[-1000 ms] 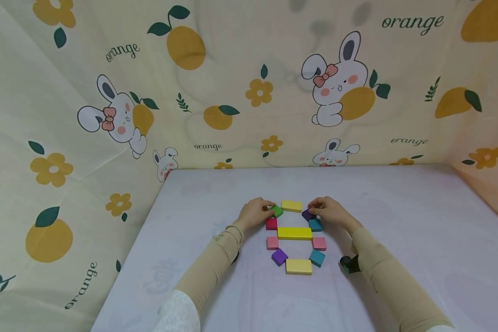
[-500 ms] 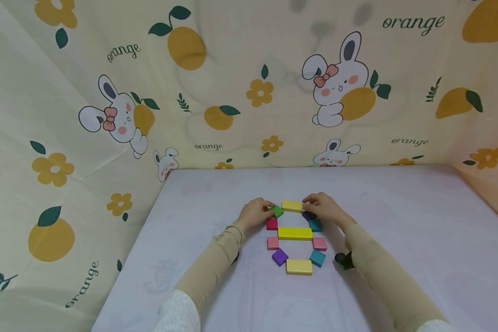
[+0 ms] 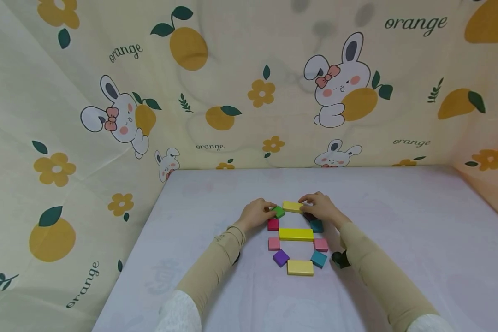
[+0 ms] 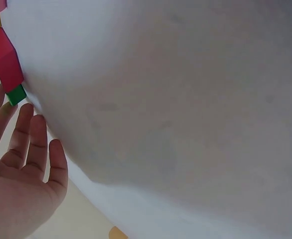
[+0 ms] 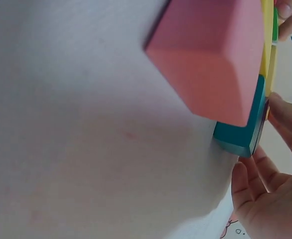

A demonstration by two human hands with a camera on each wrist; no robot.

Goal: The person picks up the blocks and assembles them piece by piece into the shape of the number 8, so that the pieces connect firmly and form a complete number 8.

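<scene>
My left hand (image 3: 256, 214) pinches a green block (image 3: 279, 212) between thumb and index finger at the upper left of a figure of coloured blocks. In the left wrist view, that green block (image 4: 17, 94) shows past a red block (image 4: 6, 59), the other fingers loosely spread. My right hand (image 3: 321, 207) grips the right end of the far yellow block (image 3: 292, 206) with thumb and index finger. Under this hand lies a dark purple block (image 3: 309, 216), partly covered. A teal block (image 5: 240, 124) is just beside the right fingers in the right wrist view.
A long yellow block (image 3: 296, 234) crosses the figure's middle, with pink blocks below its ends. Nearer are a purple block (image 3: 281, 257), a second teal block (image 3: 319, 258) and a pale yellow block (image 3: 300, 268). A patterned cloth (image 3: 232, 92) hangs behind the white table (image 3: 191, 258).
My right hand has left the dark purple block and moved left and slightly away to the end of the far yellow block. My left hand stays at the green block.
</scene>
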